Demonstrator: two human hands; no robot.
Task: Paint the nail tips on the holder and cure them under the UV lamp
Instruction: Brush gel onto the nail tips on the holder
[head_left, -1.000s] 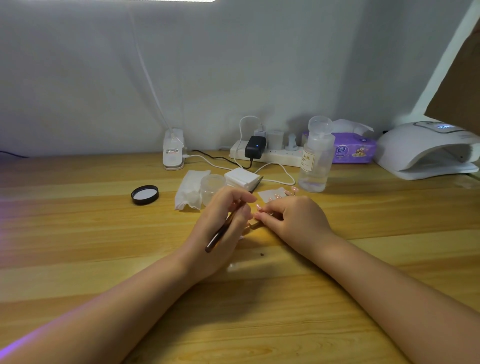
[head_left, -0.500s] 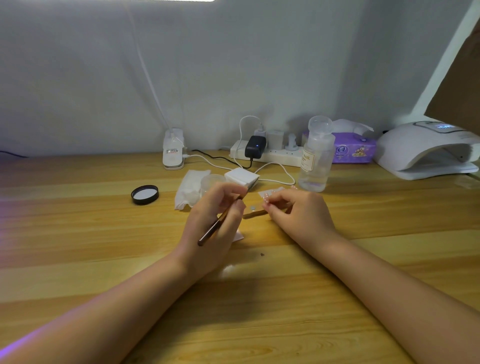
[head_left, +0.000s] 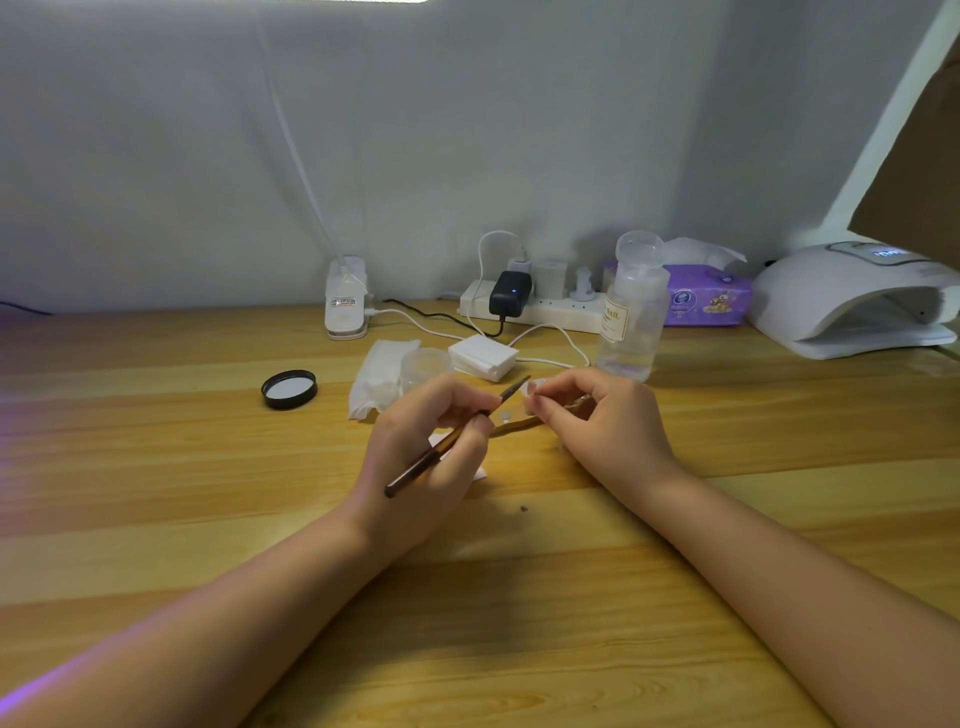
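Wooden table (head_left: 156, 519) seen from above, with two bare hands meeting near its middle. The left hand (head_left: 426, 457) grips a slim brown nail brush (head_left: 447, 441), its tip pointing toward 2 o'clock. The right hand (head_left: 608, 431) pinches a wooden nail-tip holder (head_left: 514, 427) by one end; a pale nail tip (head_left: 535, 387) sits at the fingertips, just beside the brush tip. At 2 o'clock, well apart, a white UV lamp (head_left: 841, 301) stands. At 10 o'clock lies a black jar lid (head_left: 289, 388). At 12 o'clock, a clear pump bottle (head_left: 631, 312) stands near a power strip (head_left: 545, 309).
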